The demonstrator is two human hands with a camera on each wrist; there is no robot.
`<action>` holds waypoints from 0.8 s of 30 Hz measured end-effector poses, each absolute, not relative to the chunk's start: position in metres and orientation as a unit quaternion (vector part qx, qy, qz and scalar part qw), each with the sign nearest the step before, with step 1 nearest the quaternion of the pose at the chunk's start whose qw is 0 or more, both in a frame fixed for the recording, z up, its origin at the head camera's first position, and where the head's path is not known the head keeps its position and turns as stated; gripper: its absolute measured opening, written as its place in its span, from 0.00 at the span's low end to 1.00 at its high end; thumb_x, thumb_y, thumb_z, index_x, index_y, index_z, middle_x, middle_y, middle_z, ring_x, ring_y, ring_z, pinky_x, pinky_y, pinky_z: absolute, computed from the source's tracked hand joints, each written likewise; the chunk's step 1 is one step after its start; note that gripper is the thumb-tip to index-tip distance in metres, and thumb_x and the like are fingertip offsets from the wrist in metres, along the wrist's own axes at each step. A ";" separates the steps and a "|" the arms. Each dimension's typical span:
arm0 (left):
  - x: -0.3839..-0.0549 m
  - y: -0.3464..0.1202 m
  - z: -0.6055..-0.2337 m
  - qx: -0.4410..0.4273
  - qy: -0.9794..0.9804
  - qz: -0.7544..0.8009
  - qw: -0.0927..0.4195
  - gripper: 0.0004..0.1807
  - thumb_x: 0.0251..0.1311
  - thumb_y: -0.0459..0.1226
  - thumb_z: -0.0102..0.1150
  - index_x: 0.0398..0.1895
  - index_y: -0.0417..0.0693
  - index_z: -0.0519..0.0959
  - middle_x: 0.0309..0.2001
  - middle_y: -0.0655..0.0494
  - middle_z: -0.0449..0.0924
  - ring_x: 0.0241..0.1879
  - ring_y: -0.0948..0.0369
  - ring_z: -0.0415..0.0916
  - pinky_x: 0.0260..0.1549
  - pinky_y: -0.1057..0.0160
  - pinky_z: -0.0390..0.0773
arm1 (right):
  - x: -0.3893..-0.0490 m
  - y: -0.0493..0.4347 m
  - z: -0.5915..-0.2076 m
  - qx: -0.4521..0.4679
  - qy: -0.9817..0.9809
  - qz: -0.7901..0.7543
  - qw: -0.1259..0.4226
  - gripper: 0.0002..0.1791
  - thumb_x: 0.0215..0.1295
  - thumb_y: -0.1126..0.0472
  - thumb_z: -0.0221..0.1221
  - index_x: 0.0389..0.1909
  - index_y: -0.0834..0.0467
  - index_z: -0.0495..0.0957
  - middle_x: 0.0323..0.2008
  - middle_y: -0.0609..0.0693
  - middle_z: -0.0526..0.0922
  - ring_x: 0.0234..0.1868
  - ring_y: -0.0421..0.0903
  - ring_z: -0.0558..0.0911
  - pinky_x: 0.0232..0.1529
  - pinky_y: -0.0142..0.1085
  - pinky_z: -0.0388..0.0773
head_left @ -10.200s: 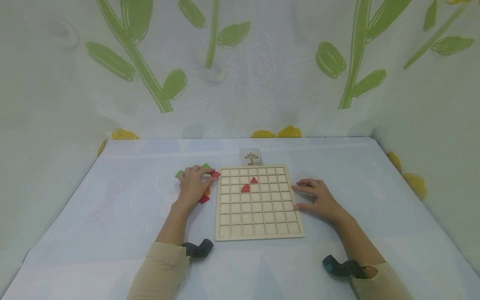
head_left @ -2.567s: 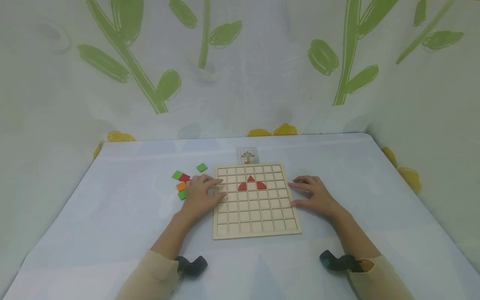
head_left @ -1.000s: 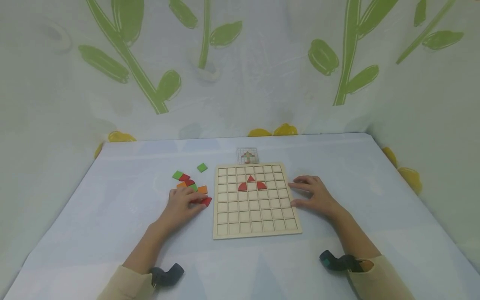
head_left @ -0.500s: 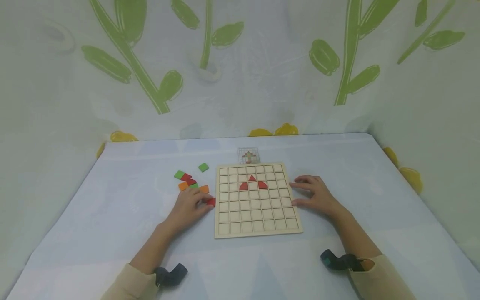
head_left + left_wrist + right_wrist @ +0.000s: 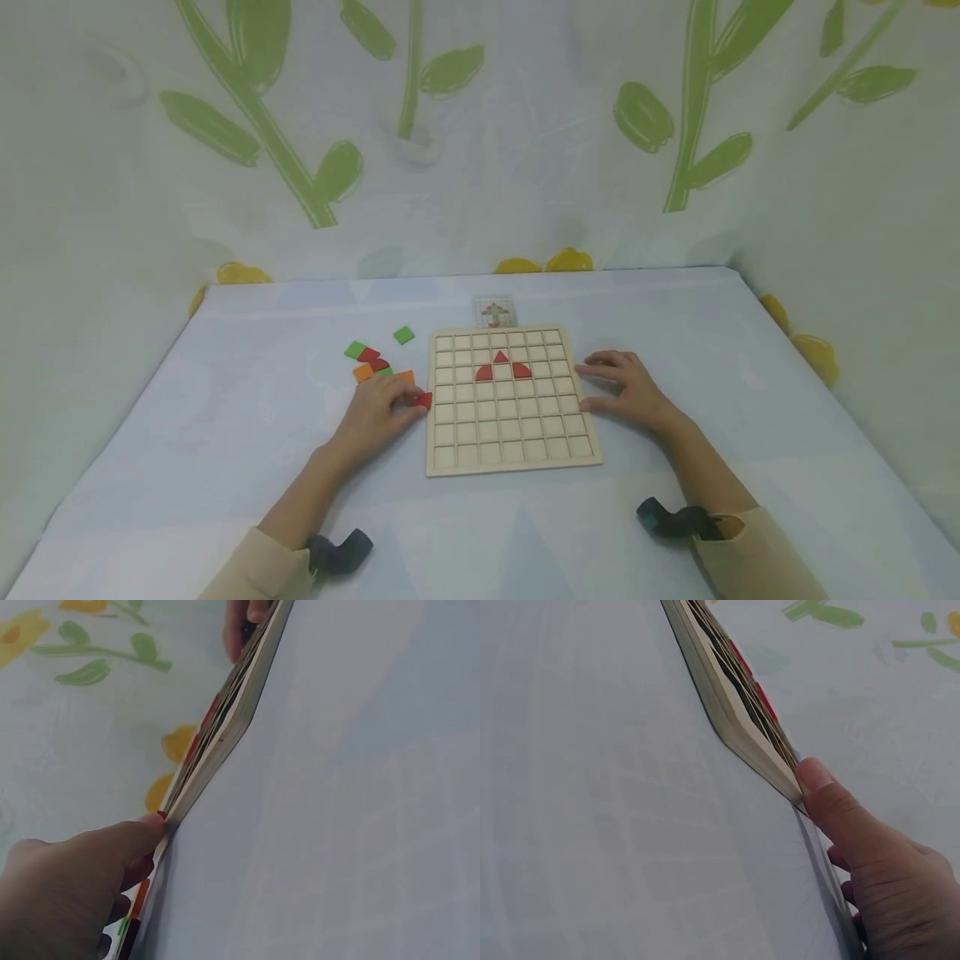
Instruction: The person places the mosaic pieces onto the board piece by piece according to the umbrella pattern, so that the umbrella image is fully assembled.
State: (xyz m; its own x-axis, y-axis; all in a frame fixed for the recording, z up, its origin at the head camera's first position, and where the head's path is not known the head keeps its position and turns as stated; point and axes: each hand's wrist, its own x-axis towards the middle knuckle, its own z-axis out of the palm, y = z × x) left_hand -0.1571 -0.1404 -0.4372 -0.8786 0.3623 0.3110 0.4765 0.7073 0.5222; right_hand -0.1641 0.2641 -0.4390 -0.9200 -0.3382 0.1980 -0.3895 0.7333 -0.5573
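Observation:
My left hand is at the left edge of a wooden grid board, pinching a red tile between thumb and fingertips; part of that tile is hidden by the fingers. In the left wrist view the thumb of the left hand lies right at the board's rim. On the board sit a red triangle and two red quarter-round tiles, one lower left and one lower right. My right hand rests along the right edge, fingers extended, thumb apart and touching the rim in the right wrist view.
Loose tiles lie left of the board: a lone green square, another green square, red pieces, orange squares and a partly covered green one. Behind the board lies a small pattern card. A patterned wall rises behind the table.
Since the first frame, a second red quarter-round has appeared on the board's right side. Over the last second my left hand slid a red tile rightward to the board's edge. The right hand stayed put.

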 end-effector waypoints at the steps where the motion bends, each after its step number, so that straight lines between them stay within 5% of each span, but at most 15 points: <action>1: -0.157 -0.140 -0.438 -0.228 -0.919 -0.308 0.091 0.13 0.49 0.40 0.70 0.40 0.52 0.82 0.31 0.66 0.78 0.37 0.63 0.69 0.42 0.56 0.68 | -0.164 0.264 -0.439 0.195 -0.930 0.309 0.040 0.31 0.47 0.52 0.71 0.55 0.56 0.78 0.57 0.57 0.73 0.57 0.55 0.65 0.55 0.53 0.62; 24: -0.164 -0.109 -0.435 -0.192 -0.909 -0.366 0.051 0.14 0.52 0.44 0.68 0.41 0.51 0.82 0.33 0.65 0.78 0.35 0.63 0.67 0.35 0.63 0.68 | -0.163 0.262 -0.438 0.188 -0.933 0.303 0.039 0.31 0.47 0.52 0.71 0.55 0.57 0.78 0.56 0.58 0.73 0.57 0.55 0.65 0.54 0.53 0.63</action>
State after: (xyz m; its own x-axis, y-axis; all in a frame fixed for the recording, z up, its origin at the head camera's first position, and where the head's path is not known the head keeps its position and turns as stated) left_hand -0.1641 -0.1095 -0.4347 -0.9213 0.3111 0.2332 0.3859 0.6583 0.6464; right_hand -0.1635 0.2619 -0.4382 -0.9262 -0.3274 0.1869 -0.3748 0.7458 -0.5507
